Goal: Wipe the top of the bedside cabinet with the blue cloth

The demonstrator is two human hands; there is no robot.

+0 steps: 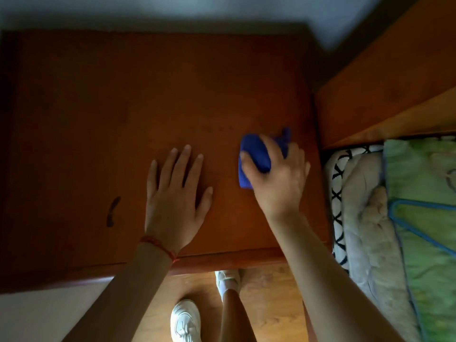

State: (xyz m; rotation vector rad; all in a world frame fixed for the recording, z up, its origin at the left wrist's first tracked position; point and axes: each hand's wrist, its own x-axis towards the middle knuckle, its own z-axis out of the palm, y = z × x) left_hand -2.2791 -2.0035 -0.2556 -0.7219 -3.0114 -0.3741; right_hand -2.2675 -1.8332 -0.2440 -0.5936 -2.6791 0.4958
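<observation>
A bed (pixel 385 77) with a wooden frame stands at the right, carrying a green blanket (pixel 424 218) and a blue hanger (pixel 419 233). White shoes (pixel 185 319) stand on the wooden floor (pixel 271 304).

Both forearms are bare, with no sleeves in view. A thin red braided string bracelet (pixel 158 244) circles the left wrist, left of centre in the frame. At the bottom centre are two white lace-up sneakers (pixel 185 320) (one worn with a white sock (pixel 227 290)).
</observation>
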